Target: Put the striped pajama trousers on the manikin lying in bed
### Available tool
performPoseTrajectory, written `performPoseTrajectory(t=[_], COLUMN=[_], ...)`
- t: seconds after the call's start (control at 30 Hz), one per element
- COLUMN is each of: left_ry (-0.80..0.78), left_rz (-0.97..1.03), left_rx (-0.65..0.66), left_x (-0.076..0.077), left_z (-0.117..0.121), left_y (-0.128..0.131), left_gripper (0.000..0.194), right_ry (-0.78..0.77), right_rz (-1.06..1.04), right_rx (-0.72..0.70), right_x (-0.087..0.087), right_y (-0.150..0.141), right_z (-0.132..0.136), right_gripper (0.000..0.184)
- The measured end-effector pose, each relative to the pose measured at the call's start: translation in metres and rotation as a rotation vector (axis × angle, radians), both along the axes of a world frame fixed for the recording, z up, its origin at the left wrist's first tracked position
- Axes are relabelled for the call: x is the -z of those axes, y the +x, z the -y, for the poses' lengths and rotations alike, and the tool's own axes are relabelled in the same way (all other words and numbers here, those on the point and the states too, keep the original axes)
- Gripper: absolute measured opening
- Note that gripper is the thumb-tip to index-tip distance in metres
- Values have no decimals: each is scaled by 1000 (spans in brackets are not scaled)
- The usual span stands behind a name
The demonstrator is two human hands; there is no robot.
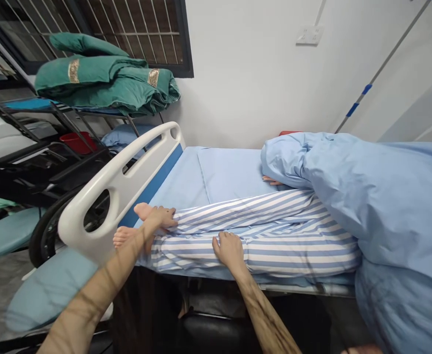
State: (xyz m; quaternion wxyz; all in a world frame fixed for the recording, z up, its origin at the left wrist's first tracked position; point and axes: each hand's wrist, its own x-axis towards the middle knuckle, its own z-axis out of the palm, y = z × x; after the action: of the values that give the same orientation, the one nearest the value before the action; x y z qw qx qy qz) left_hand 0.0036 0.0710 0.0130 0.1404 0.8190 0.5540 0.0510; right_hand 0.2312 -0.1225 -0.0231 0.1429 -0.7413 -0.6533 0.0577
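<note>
A person lies on a bed in blue-and-white striped trousers (282,248), bare feet (124,236) toward the footboard. Across the far leg reaches my left hand (163,217), its fingers curled over the ankle at the trouser cuff. My right hand (231,250) rests on the near leg below the knee, thumb apart from the other fingers, nothing held in it. Both legs lie stretched out side by side on the light blue sheet (223,169). A light blue quilt (393,191) covers the upper body; part of the person's hand (272,181) shows at its edge.
The white footboard (122,184) rises beyond the feet. Left of it stand a wheelchair wheel (48,231), a red bucket (78,142) and a rack holding folded green bedding (105,81). A pole (380,69) leans by the wall with the socket (309,36).
</note>
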Motion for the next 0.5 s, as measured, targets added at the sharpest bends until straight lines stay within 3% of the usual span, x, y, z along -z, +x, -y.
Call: performPoseTrajectory(t=[0.1,0.2,0.3,0.37,0.5], left_ry=[112,193,-78,-161,68], left_rz=[-102,95,257,312,277], left_rx=[130,114,109,90,-35], left_x=[-1,5,18,28,42], left_z=[20,52,85,102,113], left_y=[5,13,19,21,23], left_gripper=[40,27,37,38,30], right_ry=[-12,-31,-39,-31,-8], right_rz=[-7,-10,-10,-9,-2], right_rx=[9,11,14,14,9], right_x=[-1,-2,-2,0,2], right_y=[0,-1,0,0,0], right_z=[0,0,1,2,2], right_gripper=[35,35,35,35,33])
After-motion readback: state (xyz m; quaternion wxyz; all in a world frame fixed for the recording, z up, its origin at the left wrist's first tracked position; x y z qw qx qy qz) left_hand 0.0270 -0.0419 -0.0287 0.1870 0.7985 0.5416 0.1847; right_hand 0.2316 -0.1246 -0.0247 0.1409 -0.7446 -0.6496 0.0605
